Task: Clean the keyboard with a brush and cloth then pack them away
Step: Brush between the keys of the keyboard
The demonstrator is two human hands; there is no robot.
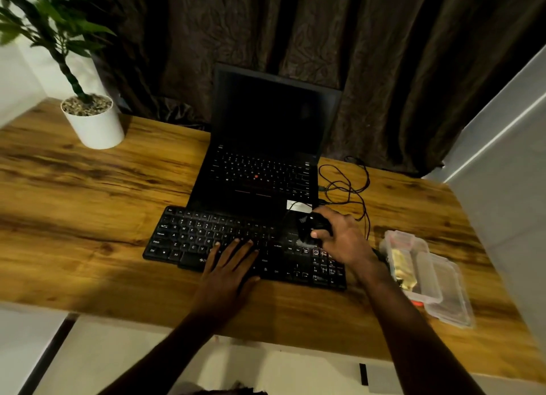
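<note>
While your left hand point(227, 264) lies flat on the keyboard point(183, 235), your right hand point(339, 238) grips a small dark tool point(314, 227) over its right end.

Both your forearms cross the near edge of the desk point(88, 217) at 6 o'clock. Your left fingers are straight and spread on the lower middle keys. Your right fingers curl round the tool, which is too blurred to tell if it is the brush. The keyboard lies at centre, angled slightly. A clear plastic box point(425, 273) sits just beside it at 3 o'clock, near the desk's right edge. Bare wood stretches towards 9 o'clock. At 12 o'clock an open laptop point(266, 173) touches the keyboard's far edge, with a loose cable point(348, 184) at 2 o'clock. A white plant pot point(94, 122) stands at 10 o'clock.
</note>
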